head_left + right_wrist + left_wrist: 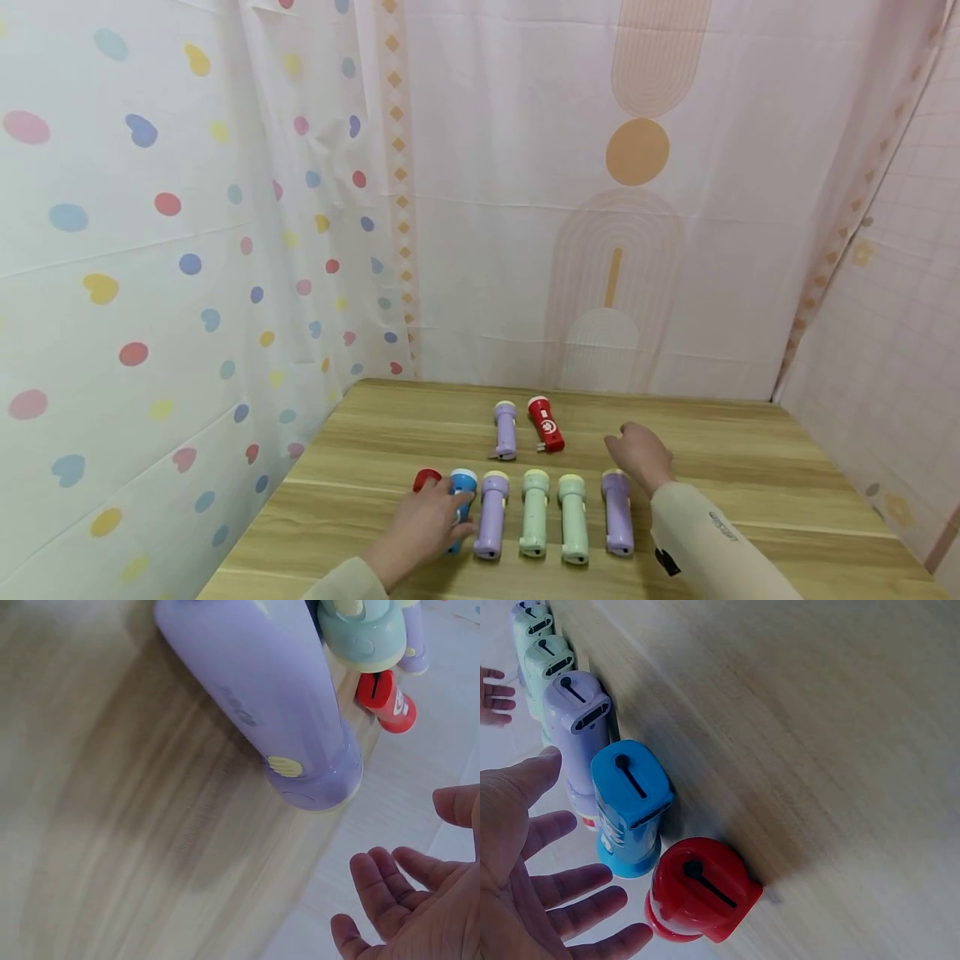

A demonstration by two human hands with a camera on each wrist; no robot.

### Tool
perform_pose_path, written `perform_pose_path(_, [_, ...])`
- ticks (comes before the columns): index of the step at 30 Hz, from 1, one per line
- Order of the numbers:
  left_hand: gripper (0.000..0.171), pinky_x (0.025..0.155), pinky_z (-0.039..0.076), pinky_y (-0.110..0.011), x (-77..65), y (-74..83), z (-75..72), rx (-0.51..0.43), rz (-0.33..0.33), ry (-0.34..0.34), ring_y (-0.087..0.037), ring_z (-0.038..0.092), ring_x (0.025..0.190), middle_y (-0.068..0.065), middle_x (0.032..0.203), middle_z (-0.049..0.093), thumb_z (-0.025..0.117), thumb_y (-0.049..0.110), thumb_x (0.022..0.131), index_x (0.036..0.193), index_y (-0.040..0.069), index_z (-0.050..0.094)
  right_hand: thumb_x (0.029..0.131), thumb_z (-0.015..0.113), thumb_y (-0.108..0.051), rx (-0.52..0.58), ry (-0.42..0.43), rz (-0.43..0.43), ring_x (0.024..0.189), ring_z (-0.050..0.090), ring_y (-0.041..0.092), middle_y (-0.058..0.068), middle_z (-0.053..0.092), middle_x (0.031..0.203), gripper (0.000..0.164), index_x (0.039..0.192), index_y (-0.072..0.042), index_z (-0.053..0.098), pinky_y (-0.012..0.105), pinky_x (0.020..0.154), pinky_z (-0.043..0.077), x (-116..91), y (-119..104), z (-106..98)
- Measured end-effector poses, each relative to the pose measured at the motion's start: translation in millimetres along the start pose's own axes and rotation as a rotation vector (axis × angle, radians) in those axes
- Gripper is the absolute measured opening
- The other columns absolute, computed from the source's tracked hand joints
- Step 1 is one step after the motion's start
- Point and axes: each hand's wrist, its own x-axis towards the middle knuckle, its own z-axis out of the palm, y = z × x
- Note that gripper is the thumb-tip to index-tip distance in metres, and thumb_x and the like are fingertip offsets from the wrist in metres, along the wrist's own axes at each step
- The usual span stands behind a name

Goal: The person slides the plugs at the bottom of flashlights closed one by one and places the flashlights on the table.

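Flashlights stand in a row across the wooden table. My left hand (427, 521) hovers over the left end, fingers spread and holding nothing. Beneath it are a red flashlight (705, 889), mostly hidden in the head view, and a blue flashlight (463, 481). To their right come a purple flashlight (492, 517), two pale green flashlights (535, 512) (573, 517) and another purple flashlight (618, 515). Just beyond that last one's upper right is my right hand (641, 454), its fingers loosely bent and grasping nothing; the right wrist view shows a gap between them.
Behind the row lie a purple flashlight (506, 431) and a red flashlight (546, 423) that tilts, each with metal prongs out at its base. The wooden table (720, 433) ends at a patterned curtain (480, 275) at the back, with more curtain on both sides.
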Motion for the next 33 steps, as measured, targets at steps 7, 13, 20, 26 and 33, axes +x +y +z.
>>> perform_pose_path(7, [0.048,0.065,0.056,-0.045,-0.3,-1.3,4.0,-0.009,0.013,-0.033,-0.027,0.062,0.096,-0.011,0.115,0.065,0.069,0.052,0.088,0.124,0.021,0.07,0.099,0.052,-0.028,-0.026,0.015,-0.027,0.12,0.052,0.049,0.028,0.056,0.133,0.051,0.133,0.009,0.053,0.07,0.096,0.034,17.2,-11.3,8.9])
perform_pose_path(13, [0.048,0.068,0.055,-0.047,-1.2,0.1,5.5,0.014,0.003,-0.041,-0.027,0.061,0.096,-0.01,0.115,0.064,0.069,0.054,0.087,0.123,0.022,0.071,0.099,0.053,-0.028,-0.017,0.007,-0.012,0.12,0.052,0.049,0.028,0.056,0.133,0.05,0.133,0.008,0.054,0.067,0.097,0.035,29.6,-19.3,17.7])
perform_pose_path(20, [0.049,0.063,0.055,-0.044,-1.6,-1.2,7.7,0.038,-0.008,-0.064,-0.027,0.06,0.095,-0.012,0.119,0.062,0.069,0.054,0.087,0.124,0.023,0.07,0.099,0.055,-0.028,-0.027,0.003,-0.015,0.118,0.054,0.047,0.027,0.058,0.131,0.049,0.132,0.007,0.055,0.066,0.096,0.038,42.5,-23.7,31.4])
perform_pose_path(26, [0.047,0.064,0.054,-0.043,-3.0,-3.5,10.7,0.038,0.0,-0.066,-0.027,0.059,0.094,-0.013,0.121,0.061,0.07,0.052,0.087,0.124,0.023,0.07,0.098,0.055,-0.027,-0.021,-0.016,-0.036,0.119,0.054,0.046,0.026,0.058,0.132,0.048,0.131,0.008,0.057,0.062,0.095,0.042,52.3,-33.5,37.3])
perform_pose_path(33, [0.042,0.069,0.055,-0.045,-3.7,-2.6,8.8,0.022,-0.002,-0.08,-0.025,0.058,0.093,-0.011,0.12,0.061,0.07,0.049,0.089,0.122,0.024,0.071,0.098,0.057,-0.025,-0.019,-0.053,-0.062,0.12,0.054,0.045,0.026,0.058,0.131,0.047,0.131,0.008,0.057,0.06,0.095,0.043,62.3,-44.3,43.0])
